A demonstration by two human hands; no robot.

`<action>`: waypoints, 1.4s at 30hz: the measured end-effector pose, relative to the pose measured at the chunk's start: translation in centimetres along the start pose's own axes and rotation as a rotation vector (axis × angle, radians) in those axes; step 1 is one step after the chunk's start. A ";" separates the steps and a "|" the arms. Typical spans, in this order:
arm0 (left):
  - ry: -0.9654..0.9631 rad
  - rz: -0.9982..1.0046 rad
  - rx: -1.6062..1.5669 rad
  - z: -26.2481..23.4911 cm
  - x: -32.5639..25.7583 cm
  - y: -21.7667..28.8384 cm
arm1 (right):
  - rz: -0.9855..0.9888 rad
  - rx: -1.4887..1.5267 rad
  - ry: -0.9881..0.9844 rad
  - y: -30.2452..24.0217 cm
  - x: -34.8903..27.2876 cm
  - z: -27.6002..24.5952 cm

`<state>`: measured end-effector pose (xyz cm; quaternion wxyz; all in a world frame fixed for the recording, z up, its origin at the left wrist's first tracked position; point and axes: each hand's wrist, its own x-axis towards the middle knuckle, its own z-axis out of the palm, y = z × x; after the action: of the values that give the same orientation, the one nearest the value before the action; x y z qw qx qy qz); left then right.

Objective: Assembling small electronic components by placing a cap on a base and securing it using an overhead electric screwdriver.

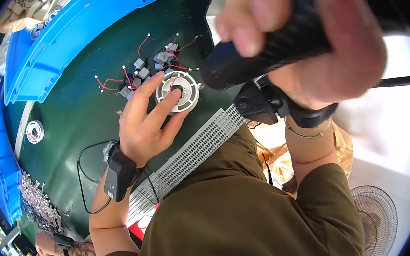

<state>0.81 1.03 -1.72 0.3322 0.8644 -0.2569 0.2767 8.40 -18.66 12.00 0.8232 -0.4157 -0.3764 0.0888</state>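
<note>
A round white motor part point(178, 92) is pinned flat on the dark green bench point(82, 116) by the left hand point(147, 122), whose fingers are spread over it: the index fingertip is pressed on the dark hub at its centre, the thumb is laid along its lower rim, and another finger is curved round its far left edge. Nothing is enclosed by this hand; the part is only held down under open fingers. Just beyond the fingertips a cluster of small grey components with red wires point(146, 68) is crowded against the part, so little free room is left on that side. Further out the bench is bounded by the curved wall of a blue crate point(76, 27), while open green surface is found to the left of the wrist, as far as a second small round part point(34, 131). Just below the palm the bench edge is marked by a perforated grey strip point(193, 151). The left wrist is bent back, with a black wrist-worn device point(120, 174) strapped on and a black cable point(84, 175) looped beside it. The right hand point(312, 39) is raised close to the camera, well above the white part, and is closed tightly round a black textured tool handle point(267, 50), whose rounded end is hung just right of the pinned part.
</note>
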 end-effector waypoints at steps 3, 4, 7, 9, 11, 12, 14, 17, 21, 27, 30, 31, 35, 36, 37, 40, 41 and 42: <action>0.010 0.014 0.002 0.0 0.3 0.2 | 0.248 -0.082 0.317 1.4 0.6 1.6; 0.011 0.024 -0.002 0.0 0.4 0.3 | 0.254 -0.081 0.310 1.5 0.5 1.9; 0.019 0.015 -0.002 0.1 0.3 0.2 | 0.229 -0.164 0.304 1.9 0.2 2.5; 0.026 0.020 0.002 0.1 0.2 0.1 | 0.209 -0.221 0.303 2.1 0.1 2.7; 0.022 0.016 -0.003 0.1 0.1 0.1 | 0.202 -0.250 0.301 2.2 0.1 2.8; 0.024 0.012 -0.003 0.1 0.1 0.1 | 0.197 -0.234 0.303 2.4 0.1 2.7; -0.026 0.013 -0.019 0.0 0.0 0.0 | 0.186 -0.200 0.308 2.6 0.1 2.7; -0.024 0.005 -0.026 0.0 0.0 0.0 | 0.173 -0.167 0.317 3.0 0.1 2.1; -0.029 -0.002 -0.021 0.0 0.1 0.1 | 0.113 -0.093 0.218 3.1 -0.1 2.1; -0.026 0.003 -0.005 0.1 0.0 0.1 | -0.189 -0.841 -0.088 3.8 0.2 -0.3; -0.029 0.005 -0.011 0.1 0.1 0.0 | -0.440 -0.904 -0.314 5.6 1.9 -2.4; -0.024 0.006 -0.007 0.1 0.2 0.1 | -0.591 -0.772 -0.430 6.0 2.3 -2.6; -0.032 -0.037 -0.029 0.1 0.0 0.1 | -0.400 -0.758 -0.296 5.6 1.8 -1.1; -0.033 -0.039 -0.029 0.1 0.0 0.1 | -0.339 -0.752 -0.249 5.3 1.5 -0.8; -0.039 -0.038 -0.032 0.1 0.0 0.2 | -0.277 -0.745 -0.203 5.1 1.3 -0.4; -0.031 -0.030 -0.037 0.2 0.0 0.4 | -0.107 -0.718 -0.065 4.4 0.7 1.2; -0.016 -0.027 -0.044 0.3 0.0 0.5 | -0.054 -0.707 -0.019 3.8 0.3 1.6; -0.015 -0.024 -0.031 0.2 0.0 0.5 | -0.004 -0.689 0.022 3.5 0.2 2.2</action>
<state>0.54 0.60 -1.67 0.3467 0.8643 -0.2532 0.2621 7.58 -14.99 10.28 0.6385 -0.6696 -0.3762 -0.0495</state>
